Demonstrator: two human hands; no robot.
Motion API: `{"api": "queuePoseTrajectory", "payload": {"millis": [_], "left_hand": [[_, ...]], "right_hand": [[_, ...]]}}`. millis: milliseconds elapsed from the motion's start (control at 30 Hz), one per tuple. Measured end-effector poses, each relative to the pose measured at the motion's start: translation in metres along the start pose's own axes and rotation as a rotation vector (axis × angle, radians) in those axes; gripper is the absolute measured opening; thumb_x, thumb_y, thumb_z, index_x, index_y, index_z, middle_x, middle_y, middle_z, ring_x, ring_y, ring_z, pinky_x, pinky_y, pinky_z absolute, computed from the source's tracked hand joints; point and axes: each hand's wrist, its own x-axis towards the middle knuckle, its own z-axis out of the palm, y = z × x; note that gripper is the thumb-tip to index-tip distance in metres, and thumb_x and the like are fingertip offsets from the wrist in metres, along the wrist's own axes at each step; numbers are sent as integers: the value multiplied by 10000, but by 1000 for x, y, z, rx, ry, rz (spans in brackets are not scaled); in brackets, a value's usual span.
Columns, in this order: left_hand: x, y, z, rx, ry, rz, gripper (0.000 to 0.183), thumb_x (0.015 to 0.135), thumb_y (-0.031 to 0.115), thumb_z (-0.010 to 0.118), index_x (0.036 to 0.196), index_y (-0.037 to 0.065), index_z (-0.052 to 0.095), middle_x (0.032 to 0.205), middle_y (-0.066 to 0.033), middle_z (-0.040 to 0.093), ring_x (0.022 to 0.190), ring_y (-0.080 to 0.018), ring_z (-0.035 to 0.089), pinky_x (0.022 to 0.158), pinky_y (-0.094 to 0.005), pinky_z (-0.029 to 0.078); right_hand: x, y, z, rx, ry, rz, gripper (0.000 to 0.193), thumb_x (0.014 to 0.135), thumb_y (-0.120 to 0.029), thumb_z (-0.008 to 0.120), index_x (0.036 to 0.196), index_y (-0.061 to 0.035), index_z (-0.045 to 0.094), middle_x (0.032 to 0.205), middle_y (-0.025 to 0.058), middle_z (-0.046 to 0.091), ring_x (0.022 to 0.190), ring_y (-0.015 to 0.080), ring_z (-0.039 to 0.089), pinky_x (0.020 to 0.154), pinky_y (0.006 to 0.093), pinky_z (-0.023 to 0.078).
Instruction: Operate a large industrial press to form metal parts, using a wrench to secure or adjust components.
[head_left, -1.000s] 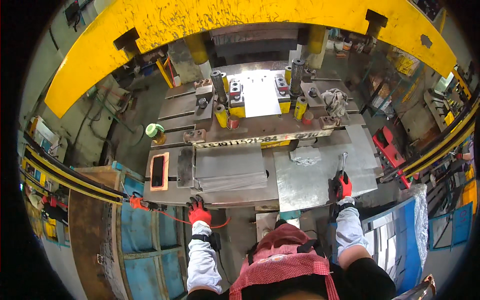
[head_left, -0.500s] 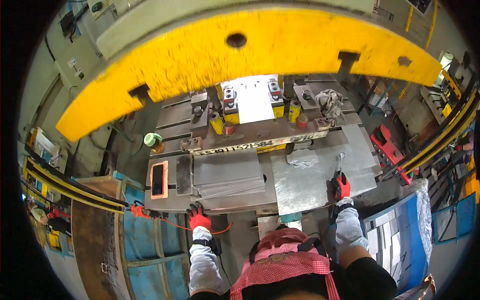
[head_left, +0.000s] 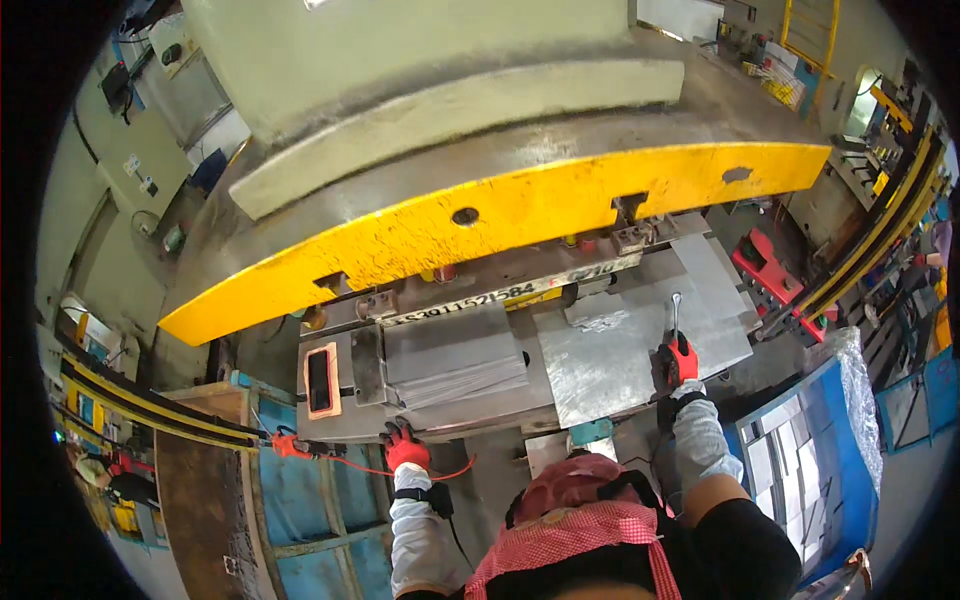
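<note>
My left hand (head_left: 406, 446), in a red glove with dark fingertips, rests at the table's front edge with its fingers apart and nothing in them. Just beyond it lies a stack of flat grey metal sheets (head_left: 455, 355). Gloved in red and black, my right hand (head_left: 682, 362) is closed round a slim metal hand tool (head_left: 676, 312) with a rounded end; its exact kind is unclear. That hand is over the right side of a shiny metal plate (head_left: 590, 365). Ahead, the yellow-fronted press ram (head_left: 470, 225) hides most of the die (head_left: 500, 297) beneath it.
A phone (head_left: 319, 380) lies on the table's left. At right are a red control stand (head_left: 768, 265) and a blue bin (head_left: 838, 440) holding metal pieces. An orange air gun (head_left: 290, 444) with a red hose hangs front left, near a blue-panelled crate (head_left: 335, 500).
The press ram has come down, covering the white sheet and the die's posts that showed before. Both hands have stayed nearly in place, and the view has shifted slightly.
</note>
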Motion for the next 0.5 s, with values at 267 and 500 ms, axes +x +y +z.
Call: {"api": "queuePoseTrajectory", "payload": {"millis": [267, 500], "left_hand": [[-1, -7, 13, 66, 118, 69, 622, 761, 231, 528, 1346, 181, 322, 1408, -166, 258, 1222, -418, 338, 944, -479, 380], [4, 1, 9, -5, 16, 6, 547, 778, 261, 524, 1308, 201, 399, 1419, -115, 271, 1226, -379, 352, 976, -451, 356]], "right_hand": [[-3, 5, -6, -559, -38, -427, 381, 757, -137, 632, 1118, -71, 533, 761, 63, 565, 599, 184, 566, 521, 315, 464], [13, 20, -33, -178, -94, 50, 497, 738, -150, 673, 1179, -55, 466, 817, 52, 575, 627, 133, 537, 538, 291, 449]]}}
